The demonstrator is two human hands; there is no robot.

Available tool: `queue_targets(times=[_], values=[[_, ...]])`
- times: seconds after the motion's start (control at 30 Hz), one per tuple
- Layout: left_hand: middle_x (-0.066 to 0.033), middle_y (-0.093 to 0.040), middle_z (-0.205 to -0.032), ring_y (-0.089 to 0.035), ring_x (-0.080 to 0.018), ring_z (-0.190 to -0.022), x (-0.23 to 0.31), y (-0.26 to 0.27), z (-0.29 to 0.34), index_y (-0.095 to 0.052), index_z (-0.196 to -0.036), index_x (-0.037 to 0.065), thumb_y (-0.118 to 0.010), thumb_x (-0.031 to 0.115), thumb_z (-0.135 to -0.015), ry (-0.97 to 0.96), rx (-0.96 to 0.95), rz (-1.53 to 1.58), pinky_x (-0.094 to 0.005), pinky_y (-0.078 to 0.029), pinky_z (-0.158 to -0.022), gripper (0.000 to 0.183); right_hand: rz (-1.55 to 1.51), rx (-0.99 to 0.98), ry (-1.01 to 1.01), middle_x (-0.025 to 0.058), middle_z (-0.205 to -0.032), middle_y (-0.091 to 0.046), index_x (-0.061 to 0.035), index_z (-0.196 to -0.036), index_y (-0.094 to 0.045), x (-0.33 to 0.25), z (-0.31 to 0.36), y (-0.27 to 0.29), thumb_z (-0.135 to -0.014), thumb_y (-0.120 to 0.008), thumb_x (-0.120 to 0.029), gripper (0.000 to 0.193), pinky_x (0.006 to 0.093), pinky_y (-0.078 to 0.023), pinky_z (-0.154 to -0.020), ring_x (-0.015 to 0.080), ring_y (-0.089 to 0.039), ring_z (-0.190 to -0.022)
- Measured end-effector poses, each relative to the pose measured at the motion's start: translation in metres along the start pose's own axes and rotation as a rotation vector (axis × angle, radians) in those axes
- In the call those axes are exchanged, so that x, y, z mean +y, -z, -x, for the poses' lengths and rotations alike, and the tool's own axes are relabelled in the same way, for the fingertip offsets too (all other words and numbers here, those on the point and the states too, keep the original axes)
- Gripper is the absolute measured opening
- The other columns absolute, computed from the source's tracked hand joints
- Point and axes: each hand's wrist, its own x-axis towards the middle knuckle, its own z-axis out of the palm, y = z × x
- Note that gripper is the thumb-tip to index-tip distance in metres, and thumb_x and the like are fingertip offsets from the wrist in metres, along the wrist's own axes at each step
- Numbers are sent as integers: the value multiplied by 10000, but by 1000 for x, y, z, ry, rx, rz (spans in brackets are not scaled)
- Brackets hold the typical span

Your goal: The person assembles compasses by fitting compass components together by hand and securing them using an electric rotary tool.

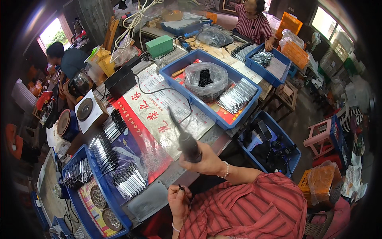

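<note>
**R hand (209,160) on black tapered hand tool (188,146); L hand (179,203) on small black piece (181,187)**

Hands: apart from each other. R wrapped round tool's thick body; L pinching piece, thumb to fingers.

Loc.: tool raised above near edge of bench (217,136), red-and-white printed paper sheet (163,119) beyond it. Piece is lower, nearer the wearer, beside flat grey metal plate (148,200). Blue rectangular plastic tray (124,217) w/ pens and two round dishes to left.

Handling (judged): tool prob. stiff, fairly light, smooth; best held at thick body, not thin end. Piece prob. v. light, easily dropped; fingertip pinch suits. Fragility: can't tell.

Orient.: tool's long axis runs from R hand to far side, slightly left; thin, slightly curved end points that way. Piece protrudes slightly from fingers; mostly hidden, axis n/c. Thin black cord (144,89) loops nearby; join to tool unconfirmed.
</note>
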Motion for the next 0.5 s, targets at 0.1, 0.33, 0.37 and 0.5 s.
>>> queue_targets(times=[0.1,0.33,0.37,0.5], values=[[-109,-561,-1004,-561,-207,-857,14,-26,-7,-502,-872,62,-622,100,-838,-194,-74,-270,-327,-456,-778,131,-67,-49,-58,38,-908,-629,-11,-1131,-492,7,-2,-10,-772,-730,-149,453,252,-468,-761,82,-573,-839],[-99,-496,-1069,-503,-207,-992,21,-13,-19,-580,-881,-4,-693,26,-752,-162,-285,-654,-311,-383,-883,174,-26,-129,-102,80,-961,-627,-18,-1213,-470,14,-2,-30,-757,-740,-362,632,295,-465,-786,129,-576,-886],[-81,-513,-1011,-516,-191,-957,22,-14,-22,-578,-876,-3,-691,25,-757,-188,-294,-713,-298,-393,-863,166,32,-167,-160,90,-959,-627,-17,-1226,-463,17,-3,-30,-750,-732,-421,680,300,-464,-770,139,-578,-871],[-78,-540,-974,-525,-161,-917,35,-32,-22,-562,-850,10,-674,10,-769,-56,-253,-445,-295,-421,-825,138,321,-165,34,195,-1008,-586,-4,-1194,-466,17,-6,-26,-776,-678,-464,657,350,-459,-781,287,-591,-897]])
